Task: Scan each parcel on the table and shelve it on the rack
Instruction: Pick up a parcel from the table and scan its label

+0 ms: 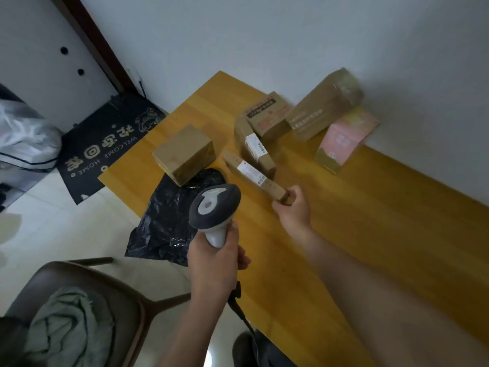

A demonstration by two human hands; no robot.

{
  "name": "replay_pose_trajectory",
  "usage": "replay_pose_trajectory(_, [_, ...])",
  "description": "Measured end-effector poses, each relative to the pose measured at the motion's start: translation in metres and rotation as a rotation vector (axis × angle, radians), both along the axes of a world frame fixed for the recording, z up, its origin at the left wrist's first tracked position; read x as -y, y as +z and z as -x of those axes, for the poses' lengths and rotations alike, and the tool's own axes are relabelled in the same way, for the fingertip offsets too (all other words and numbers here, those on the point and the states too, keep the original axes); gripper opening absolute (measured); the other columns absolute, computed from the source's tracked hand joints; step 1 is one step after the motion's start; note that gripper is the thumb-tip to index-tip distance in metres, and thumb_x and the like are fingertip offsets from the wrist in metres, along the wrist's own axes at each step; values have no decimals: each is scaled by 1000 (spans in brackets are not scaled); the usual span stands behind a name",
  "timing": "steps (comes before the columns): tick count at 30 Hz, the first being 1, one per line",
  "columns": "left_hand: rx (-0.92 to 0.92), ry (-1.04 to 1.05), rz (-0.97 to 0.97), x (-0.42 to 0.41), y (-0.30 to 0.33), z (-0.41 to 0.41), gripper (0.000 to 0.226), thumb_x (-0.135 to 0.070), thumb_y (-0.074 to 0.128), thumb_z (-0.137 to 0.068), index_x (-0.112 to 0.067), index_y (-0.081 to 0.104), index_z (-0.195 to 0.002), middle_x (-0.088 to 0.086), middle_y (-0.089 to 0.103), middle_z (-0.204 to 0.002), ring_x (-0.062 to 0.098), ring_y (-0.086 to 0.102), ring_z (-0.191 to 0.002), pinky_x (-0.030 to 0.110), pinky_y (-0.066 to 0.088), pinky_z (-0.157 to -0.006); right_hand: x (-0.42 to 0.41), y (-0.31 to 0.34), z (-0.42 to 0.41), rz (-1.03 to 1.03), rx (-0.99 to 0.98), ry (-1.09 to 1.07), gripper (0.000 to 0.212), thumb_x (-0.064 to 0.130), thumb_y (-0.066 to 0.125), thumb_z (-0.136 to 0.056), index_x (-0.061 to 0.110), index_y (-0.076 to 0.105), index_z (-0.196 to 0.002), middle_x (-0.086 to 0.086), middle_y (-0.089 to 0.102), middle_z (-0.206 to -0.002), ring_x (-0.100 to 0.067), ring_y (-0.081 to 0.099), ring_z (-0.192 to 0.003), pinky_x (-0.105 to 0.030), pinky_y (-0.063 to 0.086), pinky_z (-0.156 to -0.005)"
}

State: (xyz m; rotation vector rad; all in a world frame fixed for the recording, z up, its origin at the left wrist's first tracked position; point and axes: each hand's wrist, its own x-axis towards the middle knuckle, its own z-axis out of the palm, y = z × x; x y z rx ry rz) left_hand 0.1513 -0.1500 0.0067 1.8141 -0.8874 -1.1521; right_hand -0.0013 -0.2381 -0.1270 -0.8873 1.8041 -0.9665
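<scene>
Two hands are busy over the yellow wooden table [370,207]. The left hand [214,263] grips the handle of a grey and white barcode scanner [213,205], held up near the table's edge. The right hand [292,207] pinches the near end of a long thin cardboard parcel [251,173] with a white label, which lies on the table. Just beside it are a black plastic bag [169,226], a small brown box [184,154], more brown boxes [267,120] and a pink box [346,139].
</scene>
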Motion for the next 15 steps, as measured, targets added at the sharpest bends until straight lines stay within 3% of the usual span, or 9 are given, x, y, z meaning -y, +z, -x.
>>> replay_pose_trajectory(2, [-19,-24,-11,1,2,8,28,-23,62,-95,3,60,-84,14,63,-56,27,66,-49,31,55,-47,-39,-7,27,166,-285,79,32,1,74,-77,16,52,-95,-2,55,-105,-14,54,-91,-16,40,-69])
replay_pose_trajectory(5, [-35,-98,-27,0,5,21,28,-22,61,-96,1,60,-82,10,61,-52,27,65,-50,30,54,-47,-96,-23,64,210,-566,242,37,-10,72,-75,10,54,-99,-6,49,-120,-18,54,-100,-26,50,-71])
replay_pose_trajectory(8, [-27,-154,-38,-5,6,32,29,-20,60,-96,-3,60,-74,6,59,-49,29,64,-50,32,55,-49,-134,-27,89,66,-636,373,48,-18,58,-75,14,53,-111,1,41,-133,-16,54,-101,-19,45,-59])
replay_pose_trajectory(11, [-18,-187,-48,-12,3,38,31,-19,61,-96,-5,60,-69,7,59,-48,30,64,-51,34,56,-50,-142,-30,101,-29,-619,305,48,-14,54,-79,14,52,-118,0,41,-133,-14,52,-92,-13,32,-56])
replay_pose_trajectory(13, [-12,-209,-63,-17,-1,40,33,-19,60,-96,-5,60,-67,6,58,-46,29,64,-49,34,55,-50,-137,-31,99,-27,-596,217,41,-3,56,-86,14,51,-123,-1,41,-133,-19,53,-103,-15,39,-66])
replay_pose_trajectory(15, [-11,-221,-89,-22,-6,42,31,-19,60,-96,-3,60,-68,6,58,-46,27,63,-48,34,54,-51,-129,-32,95,-47,-562,233,48,22,62,-92,18,44,-136,0,35,-143,-26,41,-127,-31,44,-93])
